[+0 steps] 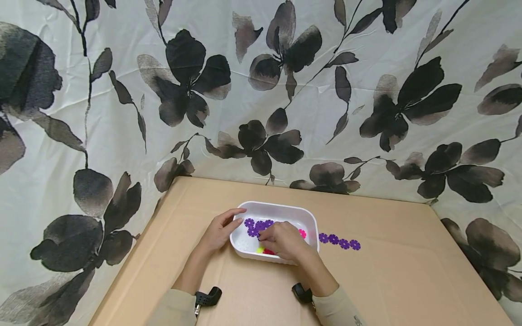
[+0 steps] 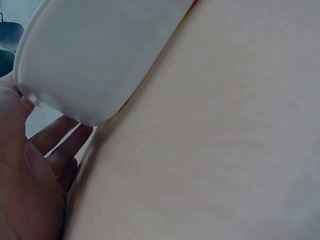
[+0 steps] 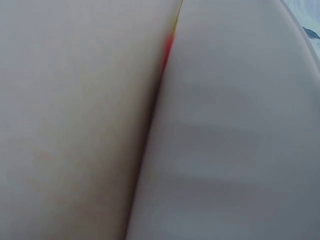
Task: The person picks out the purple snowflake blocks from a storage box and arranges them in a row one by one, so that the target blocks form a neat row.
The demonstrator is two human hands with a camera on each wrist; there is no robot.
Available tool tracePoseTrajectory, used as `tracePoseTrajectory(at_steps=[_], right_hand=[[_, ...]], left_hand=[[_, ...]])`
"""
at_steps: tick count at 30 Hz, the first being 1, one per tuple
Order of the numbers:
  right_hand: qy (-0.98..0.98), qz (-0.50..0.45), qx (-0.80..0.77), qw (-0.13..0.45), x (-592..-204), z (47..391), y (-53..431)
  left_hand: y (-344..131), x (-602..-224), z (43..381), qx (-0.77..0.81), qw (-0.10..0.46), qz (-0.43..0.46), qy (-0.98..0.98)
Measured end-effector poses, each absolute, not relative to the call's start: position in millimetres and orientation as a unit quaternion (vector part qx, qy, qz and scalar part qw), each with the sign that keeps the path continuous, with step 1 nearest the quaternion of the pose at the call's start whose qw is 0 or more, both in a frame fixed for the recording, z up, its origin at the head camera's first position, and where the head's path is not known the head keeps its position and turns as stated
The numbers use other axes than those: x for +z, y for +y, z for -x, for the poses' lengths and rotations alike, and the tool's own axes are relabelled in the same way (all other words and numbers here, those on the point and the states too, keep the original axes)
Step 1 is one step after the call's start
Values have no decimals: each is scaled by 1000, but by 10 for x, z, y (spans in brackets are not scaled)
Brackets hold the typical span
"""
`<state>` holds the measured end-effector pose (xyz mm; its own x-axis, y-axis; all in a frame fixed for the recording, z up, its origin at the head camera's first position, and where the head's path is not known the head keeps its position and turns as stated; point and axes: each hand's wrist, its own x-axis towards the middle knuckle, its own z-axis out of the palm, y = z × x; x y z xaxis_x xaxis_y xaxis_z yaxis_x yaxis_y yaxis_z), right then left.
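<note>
A white plastic tray (image 1: 244, 250) stands on the table in the head view. My left hand (image 1: 219, 232) holds its left end, thumb and index finger at the rim; in the left wrist view the left hand (image 2: 30, 175) has its other fingers against the outer wall. Inside lie several purple flower-shaped discs (image 1: 249, 222), a pink one (image 1: 302, 233), and red (image 1: 269, 251) and yellow (image 1: 260, 249) pieces near the front wall. My right hand (image 1: 285, 240) reaches into the tray with curled fingers, pinching a purple disc largely hidden beneath the fingertips.
To the right of the tray, a row of purple flower-shaped discs (image 1: 344, 244) lies on the tan tabletop (image 1: 408, 271). A white cloth with dark flowers (image 1: 261, 145) hangs behind the table. The right wrist view shows the tray's outer wall (image 3: 225, 125) up close, with no hand visible.
</note>
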<state>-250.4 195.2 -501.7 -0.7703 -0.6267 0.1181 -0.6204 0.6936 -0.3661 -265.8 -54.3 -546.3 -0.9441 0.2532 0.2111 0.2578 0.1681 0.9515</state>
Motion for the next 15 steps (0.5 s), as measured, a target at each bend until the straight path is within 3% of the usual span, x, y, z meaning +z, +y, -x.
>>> tracePoseTrajectory(at_steps=[6,15], right_hand=[[935,304,-180,-35,-5046,2513,1952],[945,279,-166,-47,-5062,2492,1949]], left_hand=[[-539,-5466,2655,-625,8,171,-762],[-528,-5449,2642,-627,0,158,-763]])
